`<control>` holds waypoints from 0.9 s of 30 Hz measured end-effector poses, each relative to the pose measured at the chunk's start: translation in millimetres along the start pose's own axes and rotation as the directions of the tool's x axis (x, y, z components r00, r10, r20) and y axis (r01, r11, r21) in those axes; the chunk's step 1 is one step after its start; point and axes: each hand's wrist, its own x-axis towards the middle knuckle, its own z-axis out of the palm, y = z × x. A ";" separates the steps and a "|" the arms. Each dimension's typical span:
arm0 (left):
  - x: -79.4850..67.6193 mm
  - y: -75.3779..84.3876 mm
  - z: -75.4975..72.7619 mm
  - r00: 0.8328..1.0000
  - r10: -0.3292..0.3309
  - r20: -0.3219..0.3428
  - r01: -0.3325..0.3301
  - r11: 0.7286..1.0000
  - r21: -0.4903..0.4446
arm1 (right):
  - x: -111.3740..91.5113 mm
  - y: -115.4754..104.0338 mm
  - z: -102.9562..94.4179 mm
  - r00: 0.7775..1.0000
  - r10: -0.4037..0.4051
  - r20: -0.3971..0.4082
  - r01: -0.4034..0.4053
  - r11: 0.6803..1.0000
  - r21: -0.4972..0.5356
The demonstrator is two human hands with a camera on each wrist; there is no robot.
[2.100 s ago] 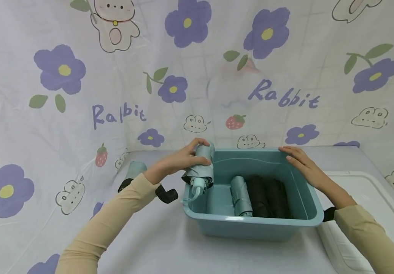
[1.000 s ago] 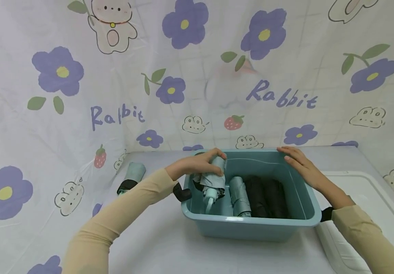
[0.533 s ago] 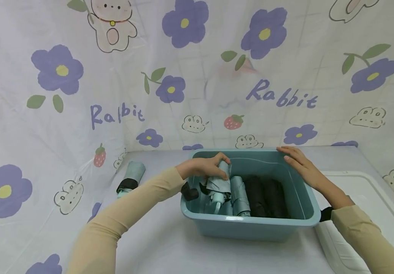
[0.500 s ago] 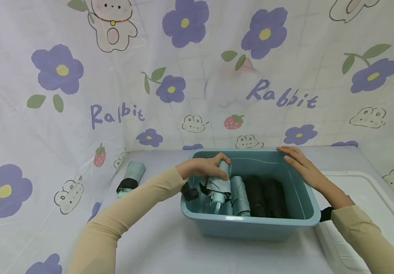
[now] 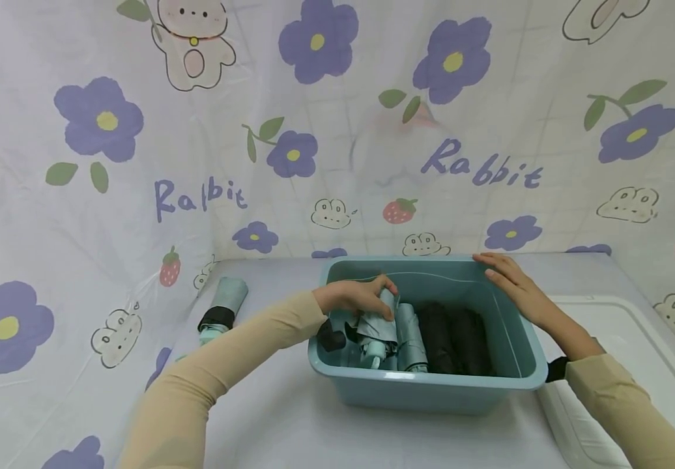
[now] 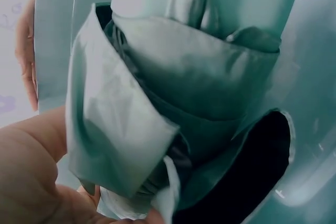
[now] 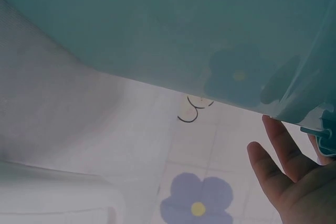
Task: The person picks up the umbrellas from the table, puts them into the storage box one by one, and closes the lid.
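My left hand (image 5: 358, 296) reaches into a blue-green plastic bin (image 5: 431, 379) and grips a pale blue folding umbrella (image 5: 377, 329) from above. The umbrella's handle end points toward me; in the left wrist view its loose fabric (image 6: 184, 66) flares around the handle, with thumb and fingers at the far end. Beside it in the bin lies another pale blue folded umbrella (image 5: 412, 339), then two black rolled bundles (image 5: 436, 339) like folded umbrellas. My right hand (image 5: 516, 290) rests on the bin's back right corner, fingers straight along the rim.
One more pale blue umbrella (image 5: 230, 296) with a black band lies on the white table left of the bin, partly behind my left sleeve. A white lid (image 5: 601, 339) lies flat at the right, under my right forearm. A patterned curtain (image 5: 337, 130) hangs behind.
My left hand has carried the umbrella from over the bin's left rim rightward and down into the bin, beside the other pale blue one. My right hand stays on the rim.
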 end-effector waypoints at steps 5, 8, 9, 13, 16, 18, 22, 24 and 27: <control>3.5 -5.4 3.5 1.000 -0.030 -0.003 0.030 0.999 -0.014 | 1.6 -2.1 2.0 1.000 0.002 0.004 -0.002 1.000 0.001; 6.6 -9.0 5.6 0.999 -0.047 0.000 0.047 0.999 -0.009 | 2.0 -3.0 3.0 1.000 0.003 0.006 -0.003 1.000 0.000; 7.7 -10.1 6.4 0.999 -0.052 0.000 0.052 0.999 -0.009 | 2.2 -3.1 3.2 1.000 0.003 0.009 -0.003 1.000 -0.002; 10.4 -11.8 9.4 0.998 -0.055 -0.006 0.055 0.998 0.032 | 2.4 -2.3 3.2 1.000 0.001 0.011 -0.001 1.000 -0.008; 11.3 -11.2 11.8 0.999 -0.052 -0.009 0.053 0.996 0.071 | 2.1 -0.9 2.4 1.000 -0.001 0.007 0.001 1.000 -0.009; 12.4 -11.2 13.2 0.998 -0.062 -0.014 0.063 0.994 0.084 | 1.6 -0.2 2.0 1.000 -0.003 0.008 0.003 1.000 -0.004; 15.7 -11.2 17.4 0.996 -0.078 -0.037 0.081 0.991 0.102 | 0.8 0.5 1.2 1.000 -0.003 0.007 0.003 1.000 0.001; 17.7 -11.1 20.4 0.995 -0.081 -0.055 0.087 0.988 0.131 | 0.6 0.4 0.9 1.000 -0.004 0.002 0.004 1.000 0.003; 21.2 -11.3 25.2 0.993 -0.085 -0.084 0.100 0.976 0.191 | 1.1 -0.3 1.2 1.000 -0.003 -0.001 0.003 1.000 0.009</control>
